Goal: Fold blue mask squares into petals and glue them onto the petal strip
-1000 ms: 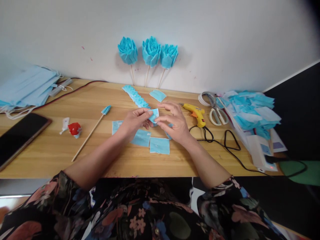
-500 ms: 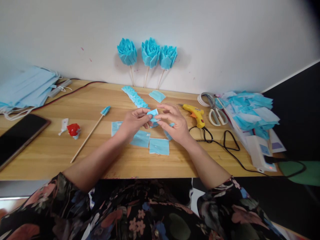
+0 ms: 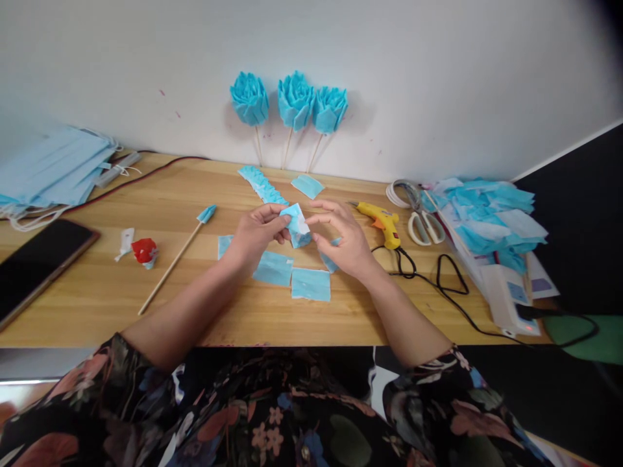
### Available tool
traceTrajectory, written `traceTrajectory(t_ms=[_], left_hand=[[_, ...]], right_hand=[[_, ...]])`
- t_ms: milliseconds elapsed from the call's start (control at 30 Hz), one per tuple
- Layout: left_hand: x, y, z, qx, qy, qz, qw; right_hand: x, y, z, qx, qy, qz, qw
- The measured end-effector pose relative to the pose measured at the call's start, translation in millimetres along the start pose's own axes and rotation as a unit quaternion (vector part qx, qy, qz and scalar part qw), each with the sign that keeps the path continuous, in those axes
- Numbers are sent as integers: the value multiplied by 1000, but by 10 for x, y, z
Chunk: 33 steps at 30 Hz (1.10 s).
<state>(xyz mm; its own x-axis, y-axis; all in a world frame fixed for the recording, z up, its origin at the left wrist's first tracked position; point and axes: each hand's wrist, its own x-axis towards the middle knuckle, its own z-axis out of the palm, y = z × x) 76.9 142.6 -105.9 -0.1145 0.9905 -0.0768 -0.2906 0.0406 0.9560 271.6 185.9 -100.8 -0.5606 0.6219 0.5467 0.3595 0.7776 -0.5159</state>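
A partly folded light blue piece [image 3: 298,228] is pinched between the thumb and fingers of my left hand [image 3: 259,232]. My right hand [image 3: 341,235] is at the piece's right edge, its fingers curved and apart; whether a fingertip touches the piece I cannot tell. Flat blue pieces [image 3: 310,284] lie on the wooden table [image 3: 233,324] below my hands, some partly covered by them. Behind my hands lie a row of folded blue pieces [image 3: 263,185] and a single blue piece [image 3: 308,186]. A stick [image 3: 170,267] with a small blue tip lies to the left.
Three blue flowers on sticks [image 3: 296,102] lean against the wall. To the right are a yellow glue gun [image 3: 380,222] with a black cord, scissors [image 3: 425,227] and a blue pile [image 3: 496,217]. A phone [image 3: 41,266], red wrapped item [image 3: 145,251] and masks [image 3: 58,165] are left.
The blue piece between my hands has opened out and shows more of its surface. The fingers of my right hand have moved slightly to the right, farther from my left hand.
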Motion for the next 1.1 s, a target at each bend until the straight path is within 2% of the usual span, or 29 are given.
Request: traceTrajectory(t_ms=[200, 367, 567, 700, 900, 1100], left_hand=[[-19, -1, -2, -12, -43, -30, 999], [-18, -34, -5, -3, -52, -36, 998], [-29, 2, 15, -22, -67, -48, 996], [-35, -11, 18, -4, -83, -23, 996], [-5, -50, 1, -1, -50, 6, 999], [1, -40, 6, -20, -49, -11, 999]], right_hand=[[-2, 7, 2, -29, -5, -23, 999], [-10, 6, 14, -22, -22, -25, 999], [-11, 8, 21, -10, 8, -54, 998], [-17, 29, 51, -4, 14, -69, 998], [-8, 19, 6, -20, 1, -60, 998], [5, 34, -25, -13, 12, -54, 998]])
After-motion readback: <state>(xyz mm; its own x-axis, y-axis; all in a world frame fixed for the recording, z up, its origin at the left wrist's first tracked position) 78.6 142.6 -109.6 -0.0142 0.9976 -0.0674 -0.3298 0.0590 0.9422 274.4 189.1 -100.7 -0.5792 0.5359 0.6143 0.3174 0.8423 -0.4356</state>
